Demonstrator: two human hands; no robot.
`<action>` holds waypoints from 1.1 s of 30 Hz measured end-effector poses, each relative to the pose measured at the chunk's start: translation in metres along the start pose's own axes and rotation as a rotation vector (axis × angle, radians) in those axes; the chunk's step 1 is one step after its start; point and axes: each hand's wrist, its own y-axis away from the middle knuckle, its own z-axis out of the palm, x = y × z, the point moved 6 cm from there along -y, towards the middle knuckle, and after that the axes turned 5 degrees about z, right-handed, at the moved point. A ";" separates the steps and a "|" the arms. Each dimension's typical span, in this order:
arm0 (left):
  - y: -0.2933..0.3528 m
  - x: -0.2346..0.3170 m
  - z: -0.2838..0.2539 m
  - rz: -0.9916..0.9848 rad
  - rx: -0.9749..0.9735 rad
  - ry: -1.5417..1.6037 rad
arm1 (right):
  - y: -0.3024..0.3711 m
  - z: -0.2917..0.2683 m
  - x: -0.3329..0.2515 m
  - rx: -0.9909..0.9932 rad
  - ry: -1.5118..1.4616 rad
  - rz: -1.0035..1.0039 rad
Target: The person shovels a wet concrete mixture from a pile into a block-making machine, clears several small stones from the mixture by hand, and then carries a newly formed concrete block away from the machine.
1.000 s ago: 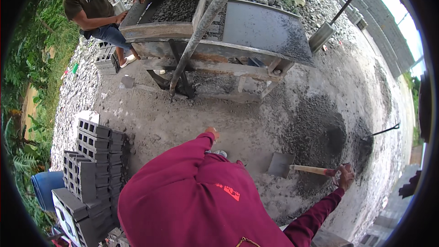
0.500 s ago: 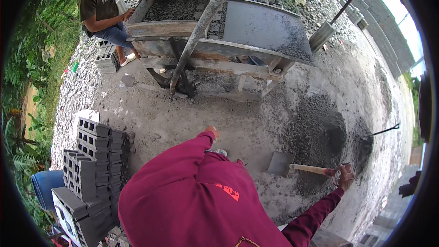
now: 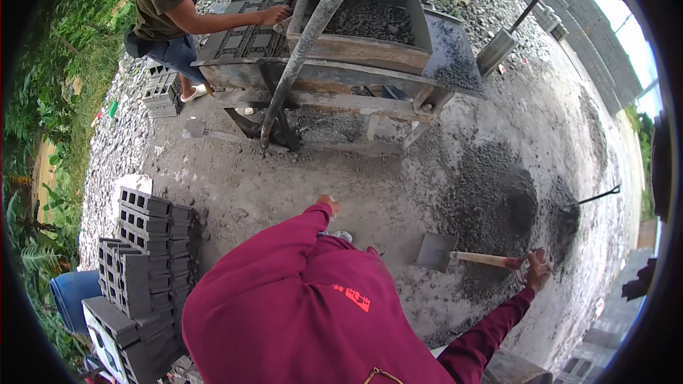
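Observation:
My right hand (image 3: 537, 272) is closed round the grip of a shovel (image 3: 480, 259). The shovel has a pale wooden shaft and a red grip end. Its flat metal blade (image 3: 435, 252) rests on the ground beside a heap of dark grey gravelly mix (image 3: 484, 203). In front of my body, my left hand (image 3: 328, 204) hangs at the end of the maroon sleeve, near my shoe (image 3: 343, 236). Its fingers are too small and partly hidden to read, and nothing shows in it.
Across from me, a co-worker grips a metal box (image 3: 370, 28) of gravelly mix on a block-moulding table (image 3: 313, 85). A slanting pole (image 3: 306, 50) crosses its front. Hollow blocks (image 3: 146, 242) are stacked at left by a blue drum (image 3: 75, 297). Another shovel (image 3: 597, 199) stands at far right.
The co-worker has pushed the metal box rightward along the table, uncovering mould openings at its left. My hands and the shovel have hardly moved.

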 end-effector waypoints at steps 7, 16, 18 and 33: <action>0.013 0.010 -0.002 -0.019 0.016 0.063 | -0.006 0.000 0.007 0.055 -0.053 -0.050; 0.006 0.004 -0.002 -0.021 0.008 0.101 | -0.007 -0.001 -0.002 0.115 -0.022 -0.077; 0.000 0.000 -0.004 -0.008 0.019 0.099 | -0.010 0.001 -0.001 0.114 -0.006 -0.065; 0.017 0.020 -0.010 -0.041 0.045 0.057 | -0.007 -0.003 -0.003 0.026 0.038 0.038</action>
